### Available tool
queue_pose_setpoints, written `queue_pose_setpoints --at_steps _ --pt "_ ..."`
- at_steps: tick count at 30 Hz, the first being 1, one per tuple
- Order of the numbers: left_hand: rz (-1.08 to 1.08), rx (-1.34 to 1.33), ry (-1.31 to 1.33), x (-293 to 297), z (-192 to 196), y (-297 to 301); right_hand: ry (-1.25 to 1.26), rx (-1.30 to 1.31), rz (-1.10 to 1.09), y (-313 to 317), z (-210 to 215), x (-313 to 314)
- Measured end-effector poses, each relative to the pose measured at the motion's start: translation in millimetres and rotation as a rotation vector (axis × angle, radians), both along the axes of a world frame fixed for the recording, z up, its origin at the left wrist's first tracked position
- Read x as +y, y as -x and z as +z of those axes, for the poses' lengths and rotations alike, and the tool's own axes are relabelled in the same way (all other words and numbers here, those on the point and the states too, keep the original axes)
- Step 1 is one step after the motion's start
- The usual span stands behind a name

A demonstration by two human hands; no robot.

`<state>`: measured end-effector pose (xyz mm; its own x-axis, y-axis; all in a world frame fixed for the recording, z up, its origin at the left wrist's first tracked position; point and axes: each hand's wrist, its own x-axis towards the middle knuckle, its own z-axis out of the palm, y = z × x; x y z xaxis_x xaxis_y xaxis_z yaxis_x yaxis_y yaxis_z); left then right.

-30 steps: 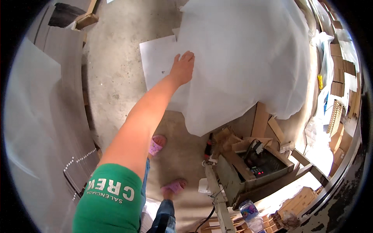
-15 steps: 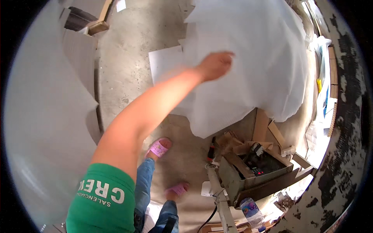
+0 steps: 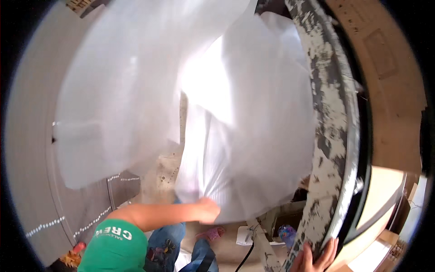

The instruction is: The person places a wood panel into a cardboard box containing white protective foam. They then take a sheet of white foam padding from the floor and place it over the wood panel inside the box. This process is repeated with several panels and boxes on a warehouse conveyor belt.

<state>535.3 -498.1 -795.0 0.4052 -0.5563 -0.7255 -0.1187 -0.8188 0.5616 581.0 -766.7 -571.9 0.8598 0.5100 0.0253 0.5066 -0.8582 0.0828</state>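
Note:
A big white translucent foam sheet (image 3: 244,118) billows across most of the view, and a second sheet (image 3: 113,104) hangs to its left. My left hand (image 3: 209,210) reaches in from the green sleeve at the lower left and is closed on the lower edge of the big sheet. My right hand (image 3: 313,257) shows at the bottom edge, its fingers spread against a curved post with chipped white and black paint (image 3: 326,136). My jeans (image 3: 167,247) are below the left arm.
Brown cardboard boxes (image 3: 389,90) stand right of the post. A pink sandal (image 3: 211,233), a black cable (image 3: 247,258) and a blue-topped bottle (image 3: 286,234) lie on the concrete floor (image 3: 165,174). Grey panels with dotted lines (image 3: 77,213) are at the lower left.
My left arm has come down from its far reach, pulling the white sheet up and toward me so it fills the view. My right hand and the chipped post have come into sight.

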Motion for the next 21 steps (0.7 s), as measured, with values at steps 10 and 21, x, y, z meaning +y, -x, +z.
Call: queue_pose_setpoints --at_steps 10,21 --pt "0.793 -0.405 0.031 -1.4 141.8 85.1 -0.495 0.066 0.065 48.0 24.6 3.7" --pt "0.834 -1.129 0.188 55.2 375.8 84.8 -0.601 0.358 0.074 88.8 -39.8 64.0"
